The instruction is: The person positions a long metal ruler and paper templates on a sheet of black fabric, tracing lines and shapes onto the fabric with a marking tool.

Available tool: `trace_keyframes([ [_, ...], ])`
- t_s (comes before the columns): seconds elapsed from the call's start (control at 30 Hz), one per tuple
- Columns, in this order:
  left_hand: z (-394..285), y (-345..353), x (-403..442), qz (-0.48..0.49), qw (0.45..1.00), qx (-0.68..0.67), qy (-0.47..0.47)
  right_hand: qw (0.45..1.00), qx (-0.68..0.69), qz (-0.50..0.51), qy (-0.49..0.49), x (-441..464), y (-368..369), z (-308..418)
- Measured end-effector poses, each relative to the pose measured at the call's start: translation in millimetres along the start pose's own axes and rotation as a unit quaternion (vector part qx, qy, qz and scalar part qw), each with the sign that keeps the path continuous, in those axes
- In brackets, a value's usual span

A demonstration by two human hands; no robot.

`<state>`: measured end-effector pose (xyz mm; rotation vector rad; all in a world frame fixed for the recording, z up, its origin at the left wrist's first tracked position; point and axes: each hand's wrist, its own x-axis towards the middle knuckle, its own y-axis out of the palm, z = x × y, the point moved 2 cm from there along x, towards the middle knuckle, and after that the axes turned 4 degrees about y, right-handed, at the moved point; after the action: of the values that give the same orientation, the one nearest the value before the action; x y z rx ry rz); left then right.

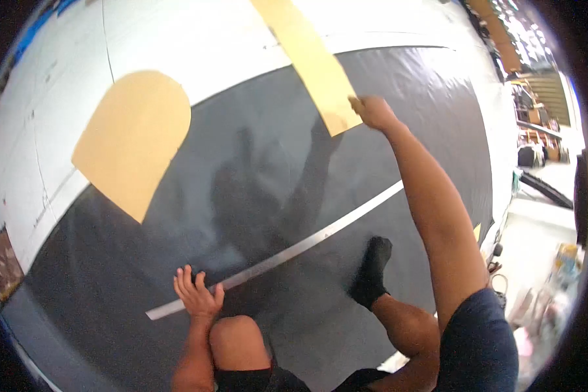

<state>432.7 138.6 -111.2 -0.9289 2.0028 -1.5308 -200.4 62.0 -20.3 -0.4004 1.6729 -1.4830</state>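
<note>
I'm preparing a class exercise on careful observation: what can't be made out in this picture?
All in the head view:
- Far end of the yellow strip: cut off by the top edge.
- Right-hand end of the metal strip: hidden by the right forearm.
- Finger placement of the right hand: blurred and too small.
- Items on the background shelves: blurred, too small.

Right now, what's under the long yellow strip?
Black sheet shows around the near end of the yellow strip, white surface farther along; whatever lies directly beneath is covered.
</note>
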Motion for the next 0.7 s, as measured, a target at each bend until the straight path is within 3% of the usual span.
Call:
trace_keyframes([
  [0.1,-2.9,-2.0,-4.3,-0.011,1.000,0.009,0.005,0.999,-0.029,0.025,-0.033,36.8,1.1,39.4],
  [0.17,0.6,4.9,-7.3,-0.027,1.000,0.008,-0.010,0.988,-0.091,-0.075,-0.102,68.8,-6.5,54.6],
  [0.2,1.1,6.0,-6.2,-0.035,0.999,0.007,-0.001,0.986,-0.101,-0.066,-0.111,104.6,0.2,43.5],
  [0.27,-2.8,-0.8,-2.7,-0.017,1.000,0.000,-0.022,0.981,-0.107,-0.147,-0.075,167.4,27.9,-3.0],
  [0.33,-3.2,-3.1,-4.8,-0.005,0.999,-0.003,-0.040,0.986,-0.097,-0.127,-0.046,130.2,7.7,29.6],
  [0.4,0.0,2.1,-8.4,-0.013,0.999,0.004,-0.029,0.993,-0.092,-0.035,0.068,123.7,16.3,23.2],
  [0.43,-0.7,1.4,-10.3,-0.017,0.999,0.000,-0.032,0.991,-0.068,-0.067,0.096,115.0,15.7,26.1],
  [0.47,-1.9,0.3,-9.2,-0.022,0.999,-0.001,-0.026,0.991,-0.066,-0.075,0.086,115.9,12.4,20.9],
  [0.57,-4.7,1.9,-6.1,-0.031,0.999,0.011,-0.024,0.998,-0.003,0.040,0.058,126.0,14.4,13.8],
  [0.7,-8.7,-3.0,-6.3,-0.023,0.999,0.031,-0.013,0.997,0.048,-0.044,0.044,104.9,12.9,7.4],
])
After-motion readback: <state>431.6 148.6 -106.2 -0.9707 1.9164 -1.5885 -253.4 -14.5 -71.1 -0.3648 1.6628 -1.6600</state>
